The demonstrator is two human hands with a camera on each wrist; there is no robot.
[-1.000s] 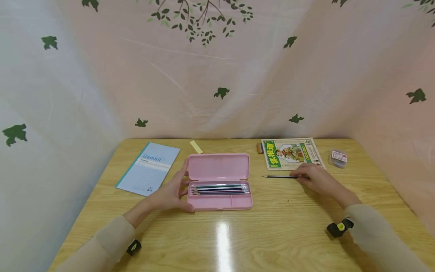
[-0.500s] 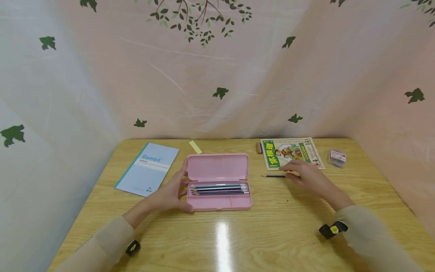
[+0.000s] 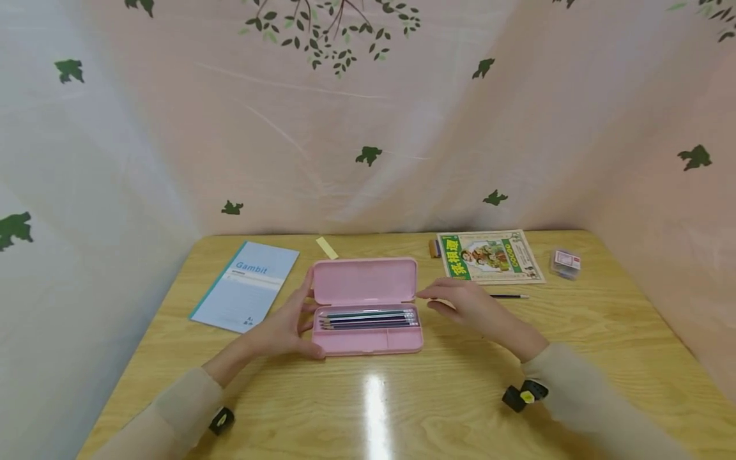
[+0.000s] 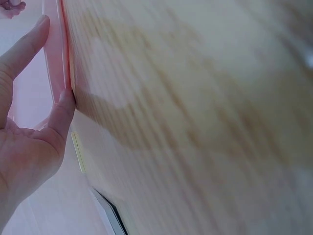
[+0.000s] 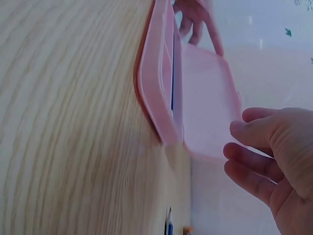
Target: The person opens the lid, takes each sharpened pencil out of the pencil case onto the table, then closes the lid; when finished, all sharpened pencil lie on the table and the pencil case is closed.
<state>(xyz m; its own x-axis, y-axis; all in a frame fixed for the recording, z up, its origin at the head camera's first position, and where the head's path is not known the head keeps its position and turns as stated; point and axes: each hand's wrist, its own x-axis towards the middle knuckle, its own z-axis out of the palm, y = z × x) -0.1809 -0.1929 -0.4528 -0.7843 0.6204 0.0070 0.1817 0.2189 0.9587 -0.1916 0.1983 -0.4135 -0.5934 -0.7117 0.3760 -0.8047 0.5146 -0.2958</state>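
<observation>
A pink pencil case lies opened on the table with several pencils in its long compartment. My left hand spans the case's left side, thumb at the front corner and fingers along the back. The left wrist view shows two of these fingers nearly straight against the pink edge. My right hand is beside the case's right end, near the lid, its fingers loosely bent with nothing between them. A dark pencil lies on the table, partly hidden behind that hand.
A blue notebook lies at the left, with a yellow strip behind the case. At the back right are an illustrated booklet, a small brown-and-blue block and a small clear box. A curtain hangs behind the table.
My right hand has let go of the dark pencil and moved left to the case's right end. The pencil stays on the table. My left hand keeps its place.
</observation>
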